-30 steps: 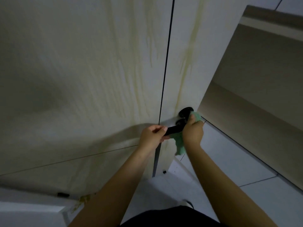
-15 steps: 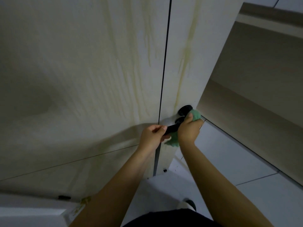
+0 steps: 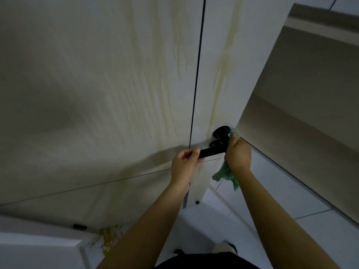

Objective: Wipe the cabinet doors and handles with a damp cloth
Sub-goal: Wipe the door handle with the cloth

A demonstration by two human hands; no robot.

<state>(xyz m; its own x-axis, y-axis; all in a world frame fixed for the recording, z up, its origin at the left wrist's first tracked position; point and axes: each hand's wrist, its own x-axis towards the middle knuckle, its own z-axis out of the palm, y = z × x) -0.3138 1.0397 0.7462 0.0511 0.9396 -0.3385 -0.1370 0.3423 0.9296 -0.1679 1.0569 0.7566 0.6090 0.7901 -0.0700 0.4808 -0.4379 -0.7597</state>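
Observation:
Two pale cabinet doors meet at a dark vertical seam; the left door (image 3: 97, 94) and the narrow right door (image 3: 217, 65) both carry yellowish drip streaks. A black lever handle (image 3: 212, 150) sticks out of the right door on a round black base (image 3: 221, 131). My left hand (image 3: 185, 162) grips the free end of the lever. My right hand (image 3: 238, 155) holds a green cloth (image 3: 225, 174) bunched against the lever's inner end near the base. Most of the cloth hangs below the hand; a tip shows above the fingers.
A beige panel (image 3: 310, 94) angles away at the right. White floor tiles (image 3: 291, 191) lie below it. A yellow spill (image 3: 108, 237) marks the floor at the foot of the left door, beside a small black stopper (image 3: 79, 227). My foot (image 3: 225, 247) shows at the bottom.
My right hand with the cloth has shifted slightly along the handle near its base, and the hanging cloth tail has swung. My left hand keeps its grip on the lever end.

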